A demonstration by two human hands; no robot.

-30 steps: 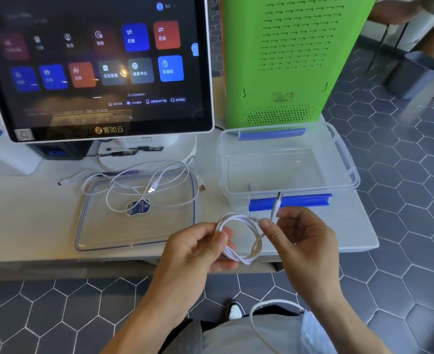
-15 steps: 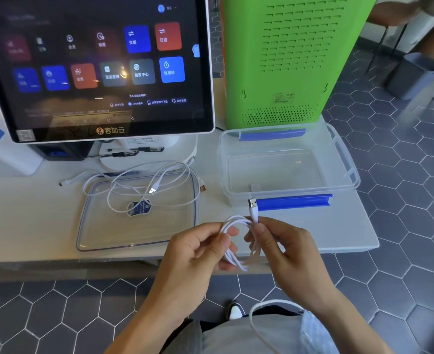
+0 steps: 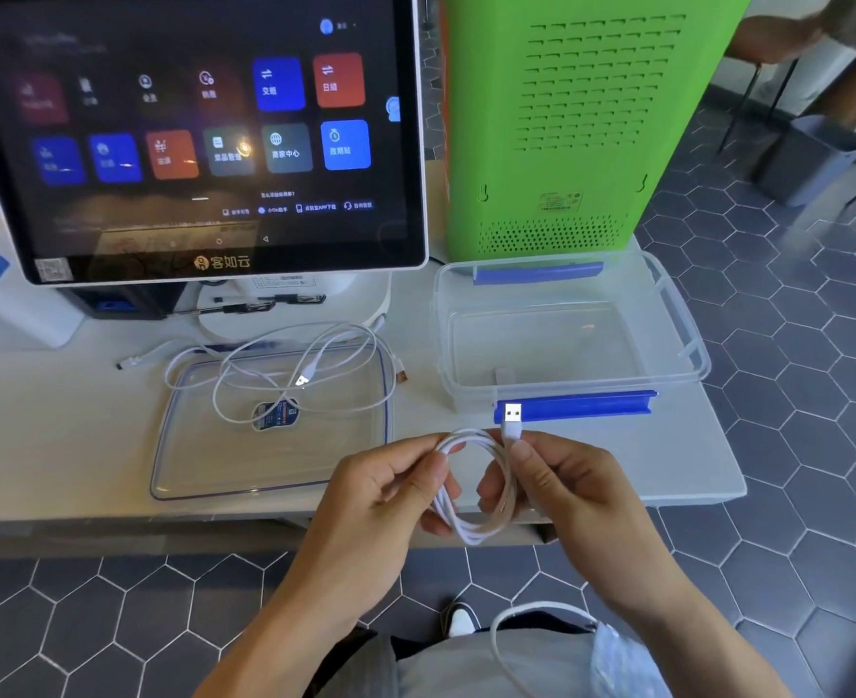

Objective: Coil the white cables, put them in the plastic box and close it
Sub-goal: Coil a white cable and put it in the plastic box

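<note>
Coiled cable (image 3: 476, 488) pinched by left hand (image 3: 390, 501) and right hand (image 3: 562, 491), both grips closed | held over near bench (image 3: 63, 435) edge | open box (image 3: 567, 340) just beyond, unobstructed.

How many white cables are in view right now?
2, maybe more: one coiled cable held between left hand and right hand; loose cable, possibly several, tangled on the lid.

The plastic box (image 3: 678, 314) is clear, smooth plastic with glossy blue clips; left of it, its lid (image 3: 189, 455) is the same clear, shiny plastic. The white cables (image 3: 471, 526) look smooth and rubbery, their plug (image 3: 512, 413) bright metal. The counter (image 3: 53, 420) beneath the box is matt white.
</note>
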